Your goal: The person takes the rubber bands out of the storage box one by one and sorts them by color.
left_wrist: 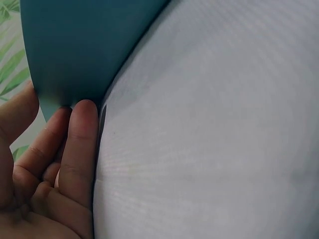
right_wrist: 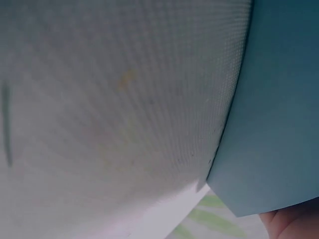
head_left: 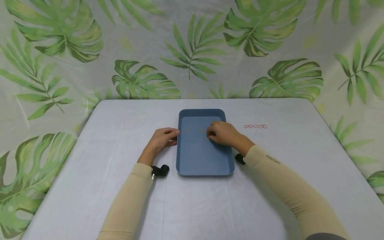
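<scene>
A blue rectangular tray (head_left: 205,163) lies on the white-covered table. My left hand (head_left: 163,137) holds its left side, thumb at the rim and fingertips against the outer wall, as the left wrist view shows up close. Over the tray's right half, my right hand (head_left: 221,133) has its fingers curled down near the tray floor, pinching a small pale band (head_left: 208,139) that is mostly hidden. A thin red rubber band (head_left: 187,130) lies inside the tray at the left, and an orange one (head_left: 202,131) lies nearer the right hand. The right wrist view shows mainly the tray's outer wall.
Right of the tray, several red rubber bands (head_left: 255,126) form a short row on the white tablecloth (head_left: 90,186). A leaf-printed cloth (head_left: 204,86) hangs behind the table's far edge. Dark wrist cameras (head_left: 160,170) sit beside both forearms.
</scene>
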A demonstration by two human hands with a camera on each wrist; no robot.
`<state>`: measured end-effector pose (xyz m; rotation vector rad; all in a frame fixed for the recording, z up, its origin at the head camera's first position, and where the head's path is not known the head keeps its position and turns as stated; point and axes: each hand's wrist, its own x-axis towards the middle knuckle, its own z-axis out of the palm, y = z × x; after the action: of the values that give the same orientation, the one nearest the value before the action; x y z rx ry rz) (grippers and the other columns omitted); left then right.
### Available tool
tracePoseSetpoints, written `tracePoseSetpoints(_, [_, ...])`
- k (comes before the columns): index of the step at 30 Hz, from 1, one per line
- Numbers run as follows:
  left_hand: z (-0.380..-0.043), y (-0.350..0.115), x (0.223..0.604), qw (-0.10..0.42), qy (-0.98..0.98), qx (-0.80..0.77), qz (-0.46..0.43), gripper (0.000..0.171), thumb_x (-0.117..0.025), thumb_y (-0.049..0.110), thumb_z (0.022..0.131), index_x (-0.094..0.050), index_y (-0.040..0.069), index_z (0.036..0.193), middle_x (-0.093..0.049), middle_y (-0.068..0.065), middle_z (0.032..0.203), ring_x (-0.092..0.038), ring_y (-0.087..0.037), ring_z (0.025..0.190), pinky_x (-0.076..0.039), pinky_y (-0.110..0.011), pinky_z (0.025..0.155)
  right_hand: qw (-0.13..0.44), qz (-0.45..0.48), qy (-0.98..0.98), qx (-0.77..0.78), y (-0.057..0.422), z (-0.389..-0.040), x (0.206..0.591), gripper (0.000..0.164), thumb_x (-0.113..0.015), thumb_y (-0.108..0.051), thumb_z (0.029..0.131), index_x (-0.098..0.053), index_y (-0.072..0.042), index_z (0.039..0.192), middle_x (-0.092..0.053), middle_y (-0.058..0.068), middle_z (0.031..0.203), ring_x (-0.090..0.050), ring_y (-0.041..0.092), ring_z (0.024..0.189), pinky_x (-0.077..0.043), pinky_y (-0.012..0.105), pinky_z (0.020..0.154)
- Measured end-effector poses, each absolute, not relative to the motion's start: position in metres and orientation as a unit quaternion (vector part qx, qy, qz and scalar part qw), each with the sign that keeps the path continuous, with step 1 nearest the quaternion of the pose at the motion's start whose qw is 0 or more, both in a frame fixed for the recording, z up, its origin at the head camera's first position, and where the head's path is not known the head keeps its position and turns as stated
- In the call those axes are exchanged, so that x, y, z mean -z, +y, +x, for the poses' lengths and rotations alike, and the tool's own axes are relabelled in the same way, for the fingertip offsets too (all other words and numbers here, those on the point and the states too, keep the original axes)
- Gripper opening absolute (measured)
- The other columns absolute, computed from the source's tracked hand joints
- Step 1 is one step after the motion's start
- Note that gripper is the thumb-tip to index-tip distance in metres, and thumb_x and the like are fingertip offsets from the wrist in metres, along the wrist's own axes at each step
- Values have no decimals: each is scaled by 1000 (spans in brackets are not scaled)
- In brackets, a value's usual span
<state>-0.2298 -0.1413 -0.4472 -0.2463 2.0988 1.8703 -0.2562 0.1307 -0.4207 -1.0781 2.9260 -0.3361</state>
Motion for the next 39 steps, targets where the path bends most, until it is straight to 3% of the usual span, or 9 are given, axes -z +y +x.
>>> tracePoseSetpoints(16, [-230,-141,449,158,729,-661,-82,37,-64,19,98,-63,-1,128,-62,-9,118,-63,-10,96,-62,-22,82,37,-349,916,193,137,-263,416,7,-72,-19,91,-75,-12,90,-69,4,93,-63,19,82,-56,37,73])
tracePoseSetpoints(28, [-230,-141,448,160,733,-656,-82,38,-64,21,98,-62,-1,129,-60,-10,120,-63,-11,99,-62,-24,84,77,-341,872,343,143,-259,395,15,-69,-17,94,-74,-8,104,-74,8,104,-66,21,94,-58,37,81])
tracePoseSetpoints(39, [-229,-141,447,161,732,-657,-82,36,-64,20,98,-63,-1,127,-60,-8,118,-63,-11,99,-62,-23,83,62,-303,878,366,173,-258,384,15,-66,-15,96,-72,-5,106,-73,9,103,-64,18,90,-56,34,80])
